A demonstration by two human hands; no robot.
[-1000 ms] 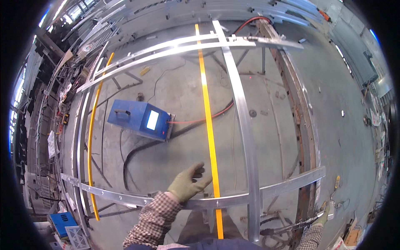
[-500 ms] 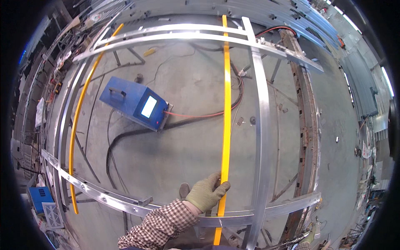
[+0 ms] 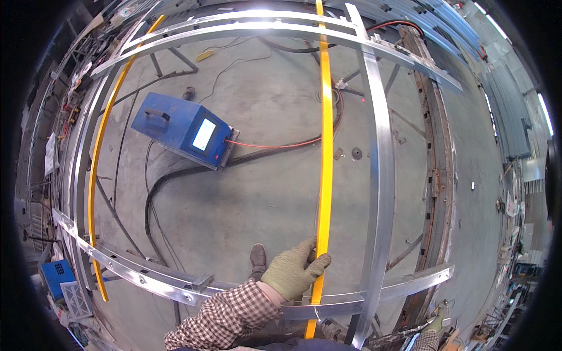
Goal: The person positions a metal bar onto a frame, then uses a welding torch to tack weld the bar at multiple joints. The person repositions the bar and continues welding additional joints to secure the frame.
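Note:
My left hand [image 3: 290, 271], in an olive work glove, grips a long yellow bar [image 3: 325, 146] near its lower end, thumb on one side and fingers on the other. The bar lies across the near rail [image 3: 246, 295] and the far rail [image 3: 257, 29] of a silvery metal frame. Just right of it runs a thick silvery upright [image 3: 381, 158]. At the lower right edge my gloved right hand [image 3: 434, 325] is closed round a small torch-like tool [image 3: 446, 309] with a hose; its details are too small to make out.
A blue machine [image 3: 170, 126] with a lit screen stands on the floor inside the frame, its black hose [image 3: 175, 186] curving toward me. Another yellow bar [image 3: 100, 152] spans the left side. A rusty beam [image 3: 436, 175] runs at right. My shoe [image 3: 257, 255] shows below.
The view has shifted slightly, so the machine sits higher and the upright farther right; more of my shoe shows. My left hand keeps its grip on the yellow bar.

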